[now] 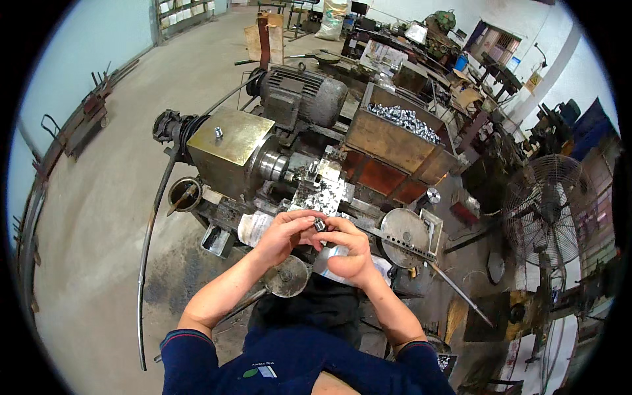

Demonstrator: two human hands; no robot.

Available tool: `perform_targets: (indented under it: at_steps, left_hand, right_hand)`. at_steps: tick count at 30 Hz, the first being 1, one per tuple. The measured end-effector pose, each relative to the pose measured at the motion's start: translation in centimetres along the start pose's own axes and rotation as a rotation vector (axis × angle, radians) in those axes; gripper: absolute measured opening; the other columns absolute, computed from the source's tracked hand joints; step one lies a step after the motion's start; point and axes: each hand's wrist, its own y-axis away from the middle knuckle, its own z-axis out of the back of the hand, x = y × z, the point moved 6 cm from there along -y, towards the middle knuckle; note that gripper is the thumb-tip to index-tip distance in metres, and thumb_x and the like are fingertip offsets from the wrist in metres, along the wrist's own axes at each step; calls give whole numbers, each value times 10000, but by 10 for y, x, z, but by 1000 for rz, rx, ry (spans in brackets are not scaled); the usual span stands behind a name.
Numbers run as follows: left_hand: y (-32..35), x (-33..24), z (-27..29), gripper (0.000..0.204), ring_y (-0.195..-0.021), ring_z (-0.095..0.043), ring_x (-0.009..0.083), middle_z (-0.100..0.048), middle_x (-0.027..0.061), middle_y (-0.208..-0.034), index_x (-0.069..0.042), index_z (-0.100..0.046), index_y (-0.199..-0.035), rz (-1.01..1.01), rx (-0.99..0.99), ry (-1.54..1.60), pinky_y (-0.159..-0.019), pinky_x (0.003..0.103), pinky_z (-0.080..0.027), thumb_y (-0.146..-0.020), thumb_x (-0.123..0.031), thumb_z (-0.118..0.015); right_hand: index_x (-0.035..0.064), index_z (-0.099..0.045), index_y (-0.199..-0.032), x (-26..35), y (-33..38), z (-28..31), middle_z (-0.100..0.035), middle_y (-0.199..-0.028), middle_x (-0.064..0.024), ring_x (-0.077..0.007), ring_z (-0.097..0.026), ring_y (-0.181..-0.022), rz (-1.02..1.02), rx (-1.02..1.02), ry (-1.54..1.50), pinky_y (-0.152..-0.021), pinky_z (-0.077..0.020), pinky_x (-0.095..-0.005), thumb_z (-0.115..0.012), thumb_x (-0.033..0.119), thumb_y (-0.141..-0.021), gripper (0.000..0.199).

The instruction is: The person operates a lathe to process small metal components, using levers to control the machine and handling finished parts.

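Between the fingertips of both hands is a small shiny metal cylinder, possibly a threaded fitting; its exact kind is too small to tell. My left hand pinches it from the left, and my right hand has its fingers against it from the right. Just beyond the hands lies a lathe's carriage, strewn with metal chips. To its left sits the lathe's chuck, in front of a brass-coloured headstock box. A similar small metal piece stands on top of that box.
A rusty metal bin full of shiny metal pieces stands behind the carriage. An electric motor is at the back. A round handwheel or disc, a long lever and a large fan are on the right.
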Motion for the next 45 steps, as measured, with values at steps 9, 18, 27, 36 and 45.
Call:
perform_targets:
  at_steps: [9, 18, 27, 36, 45]
  left_hand:
    - [11, -4, 16, 277, -710, -644, 252, -644, 160, -847, 22, -558, -1101, 1, 15, -12, -678, 353, -527, -900, -155, -485]
    - [52, -72, 47, 261, -760, -608, 124, -651, 90, -857, 23, -594, -1090, -96, -104, -888, -686, 270, -496, -888, -129, -530]
    - [197, -176, 141, 252, -731, -624, 312, -647, 153, -839, -56, -626, -1017, -58, -781, -1893, -672, 388, -487, -791, -154, -567]
    - [276, -140, 218, 424, -722, -614, 353, -620, 212, -769, -8, -538, -1140, 122, -1063, -1636, -667, 410, -469, -785, -225, -620]
    - [270, -130, 260, 226, -723, -607, 366, -601, 200, -706, -14, -546, -883, 265, -1171, -2000, -648, 456, -474, -736, -176, -600]
  right_hand:
    - [47, -693, -800, -22, -28, -11, -638, -924, -128, -249, -614, -864, -133, 192, -174, -771, -472, -313, -548, 52, -515, 320]
    - [52, -643, -616, -35, -96, -40, -619, -736, -111, -321, -566, -668, 456, 301, 453, -647, -482, -378, -576, 118, -560, 110]
    - [-7, -668, -776, -101, -148, -87, -631, -895, -163, -325, -558, -914, -176, 547, 942, -828, -467, -375, -600, 187, -609, 265]
    - [-58, -643, -736, -111, -153, -88, -617, -848, -241, -384, -592, -862, -282, 400, 640, -799, -479, -394, -602, 171, -573, 284]
    - [-54, -591, -625, -104, -174, -73, -563, -602, -235, -291, -620, -608, -444, 196, 432, -587, -465, -367, -597, 189, -537, 259]
